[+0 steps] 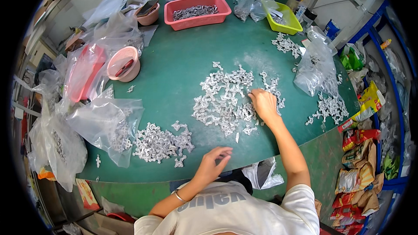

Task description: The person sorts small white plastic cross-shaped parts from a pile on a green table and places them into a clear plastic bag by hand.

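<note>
The right hand is laid, fingers curled downward, on the right-hand edge of the large loose heap of small silvery metal parts spread in the middle of the round green-covered surface; its fingertips are pressed together on the parts there, though which single piece is pinched cannot be told. The left hand is held just above the near rim of the surface, below the heap, with thumb and fingers drawn together as if a small piece were nipped between them (nothing can be made out in that pinch).

To the left of the heap, a second, tighter pile of silvery metal parts is lying beside a clear plastic bag half-filled with the same parts. Beyond the heap, at the far edge, a pink rectangular plastic basket of parts and a lime-green plastic tray are set. To the right of the heap, another clear bag and a small scatter of parts are seen.

The picking is judged best done from the thin margin of the heap, where pieces lie singly: a few parts should be drawn clear with the fingertips before being lifted, so that interlocked neighbours are not dragged along. The sorted pile should be kept well apart from the heap, so that the two are not mixed.
</note>
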Demonstrator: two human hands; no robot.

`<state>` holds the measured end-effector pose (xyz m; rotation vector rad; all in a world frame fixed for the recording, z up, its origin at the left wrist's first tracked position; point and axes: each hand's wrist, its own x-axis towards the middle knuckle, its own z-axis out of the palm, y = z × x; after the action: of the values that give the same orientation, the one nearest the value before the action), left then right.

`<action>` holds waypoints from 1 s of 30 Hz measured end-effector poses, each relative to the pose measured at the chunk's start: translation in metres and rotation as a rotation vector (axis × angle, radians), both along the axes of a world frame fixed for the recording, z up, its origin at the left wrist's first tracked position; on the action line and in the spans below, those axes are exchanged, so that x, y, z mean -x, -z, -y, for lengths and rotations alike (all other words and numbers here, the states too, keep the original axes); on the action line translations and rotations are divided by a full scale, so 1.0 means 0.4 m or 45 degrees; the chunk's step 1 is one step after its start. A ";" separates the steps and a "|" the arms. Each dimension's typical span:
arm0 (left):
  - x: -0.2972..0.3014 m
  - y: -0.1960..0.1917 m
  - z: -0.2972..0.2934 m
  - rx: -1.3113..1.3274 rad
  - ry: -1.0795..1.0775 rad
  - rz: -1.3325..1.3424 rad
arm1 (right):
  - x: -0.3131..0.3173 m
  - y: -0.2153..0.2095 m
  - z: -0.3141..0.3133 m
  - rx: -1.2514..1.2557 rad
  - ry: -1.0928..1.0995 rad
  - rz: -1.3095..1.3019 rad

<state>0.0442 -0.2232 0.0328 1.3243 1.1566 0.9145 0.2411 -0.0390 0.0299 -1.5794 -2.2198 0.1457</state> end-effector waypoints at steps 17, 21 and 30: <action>0.001 -0.217 -0.115 -0.182 0.134 0.357 | 0.004 -0.241 0.326 1.303 -0.286 -1.577; 0.003 -0.230 -0.103 -0.090 0.135 0.476 | -0.002 -0.253 0.348 1.453 -0.294 -1.741; -0.007 -0.234 -0.086 -0.053 0.033 0.617 | -0.012 -0.239 0.360 1.718 -0.273 -2.179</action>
<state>0.0472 -0.1887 0.1262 1.0652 0.7457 1.1663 0.2461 -0.1829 0.1257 -0.6954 -0.6347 2.2767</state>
